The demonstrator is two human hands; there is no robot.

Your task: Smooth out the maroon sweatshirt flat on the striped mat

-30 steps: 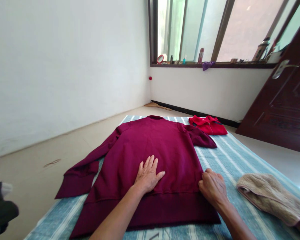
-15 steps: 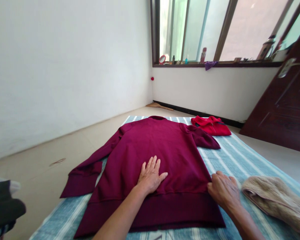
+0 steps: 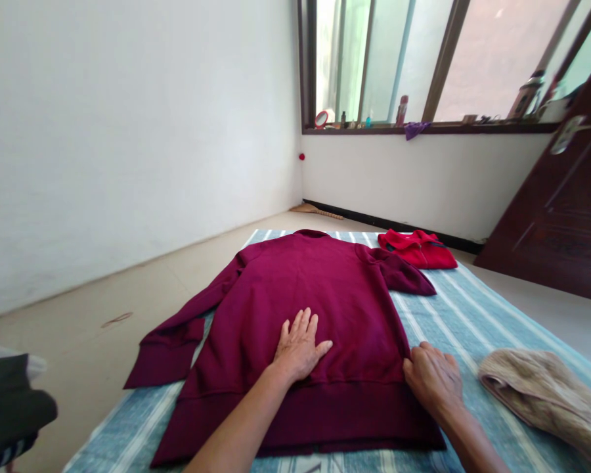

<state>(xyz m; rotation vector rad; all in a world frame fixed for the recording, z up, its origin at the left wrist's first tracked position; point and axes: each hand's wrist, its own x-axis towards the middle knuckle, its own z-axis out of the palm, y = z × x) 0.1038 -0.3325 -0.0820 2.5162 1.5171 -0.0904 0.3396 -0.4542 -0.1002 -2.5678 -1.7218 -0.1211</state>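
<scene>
A maroon long-sleeved jacket lies spread out with its back up and its collar at the far end. Its left sleeve bends down beside the body; the right one is tucked so that only a short part sticks out. My left hand rests flat on the middle of the jacket, fingers stretched. At the right side edge, just above the hem band, my right hand is closed, pinching the fabric. The fingertips there are partly hidden.
Under the jacket is a blue-and-white striped cloth. A folded red garment lies at its far right, a beige towel at the near right. Dark items show at the lower left. A brown door stands at the right.
My right hand has shifted slightly left, drawing the jacket's right side edge inward a little. The left hand stays flat in place; the whole view has moved slightly.
</scene>
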